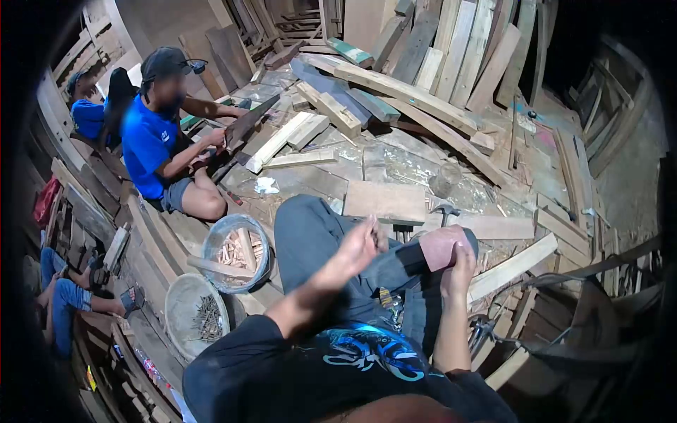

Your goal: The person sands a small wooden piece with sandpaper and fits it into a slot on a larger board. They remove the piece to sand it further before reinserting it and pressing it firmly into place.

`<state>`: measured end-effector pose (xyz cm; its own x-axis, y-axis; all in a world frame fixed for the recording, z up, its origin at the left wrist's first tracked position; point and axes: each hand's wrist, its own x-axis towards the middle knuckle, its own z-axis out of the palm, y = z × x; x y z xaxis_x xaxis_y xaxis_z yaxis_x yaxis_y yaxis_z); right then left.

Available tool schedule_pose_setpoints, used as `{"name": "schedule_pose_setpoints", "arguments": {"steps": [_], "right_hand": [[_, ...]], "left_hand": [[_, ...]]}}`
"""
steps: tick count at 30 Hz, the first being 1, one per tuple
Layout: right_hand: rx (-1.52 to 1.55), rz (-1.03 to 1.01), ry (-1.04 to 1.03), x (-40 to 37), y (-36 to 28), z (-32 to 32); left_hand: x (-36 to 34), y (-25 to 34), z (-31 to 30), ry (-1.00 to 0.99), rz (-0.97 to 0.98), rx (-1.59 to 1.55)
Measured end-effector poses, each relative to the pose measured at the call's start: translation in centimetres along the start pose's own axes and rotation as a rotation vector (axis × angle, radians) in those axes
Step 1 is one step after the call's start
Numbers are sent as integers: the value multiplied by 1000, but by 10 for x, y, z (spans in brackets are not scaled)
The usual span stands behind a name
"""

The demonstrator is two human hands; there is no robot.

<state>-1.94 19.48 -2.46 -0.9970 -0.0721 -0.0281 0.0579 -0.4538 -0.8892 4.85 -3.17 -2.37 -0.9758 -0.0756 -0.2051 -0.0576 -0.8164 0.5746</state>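
Observation:
My left hand is raised above my lap with its fingers curled together. Whatever may be between them is too small and blurred to make out. On the right, the fingers of my right hand grip a thin pinkish sheet, which lies over my right knee. Just beyond my legs sits a thick wooden block. A claw hammer rests to the right of this block, beside a flat board.
At my left stand a bucket of wood pieces and a bucket of nails. A seated co-worker holds a handsaw. Long planks are piled ahead. Black cables or straps run along the right.

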Motion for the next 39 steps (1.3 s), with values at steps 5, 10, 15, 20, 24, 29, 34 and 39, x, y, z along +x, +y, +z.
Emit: {"name": "schedule_pose_setpoints", "arguments": {"steps": [5,10,15,20,24,29,34,39], "right_hand": [[-38,-23,-131,-33,22,-6],[46,73,-217,-65,25,16],[16,57,-286,-82,21,39],[-92,-33,-352,-87,5,47],[-13,-39,-327,-90,6,49],[-26,-26,-312,-88,4,56],[48,-44,-345,-65,-3,49],[51,-99,-176,-44,-2,16]], "left_hand": [[-72,-58,-19,27,-150,228],[-90,-10,4,-76,101,470],[-118,56,33,-138,273,578],[-157,82,44,-244,393,418],[-173,81,39,-180,480,465],[-189,82,48,-36,588,526],[-187,82,47,-39,631,511],[-177,83,61,-262,645,570]]}}
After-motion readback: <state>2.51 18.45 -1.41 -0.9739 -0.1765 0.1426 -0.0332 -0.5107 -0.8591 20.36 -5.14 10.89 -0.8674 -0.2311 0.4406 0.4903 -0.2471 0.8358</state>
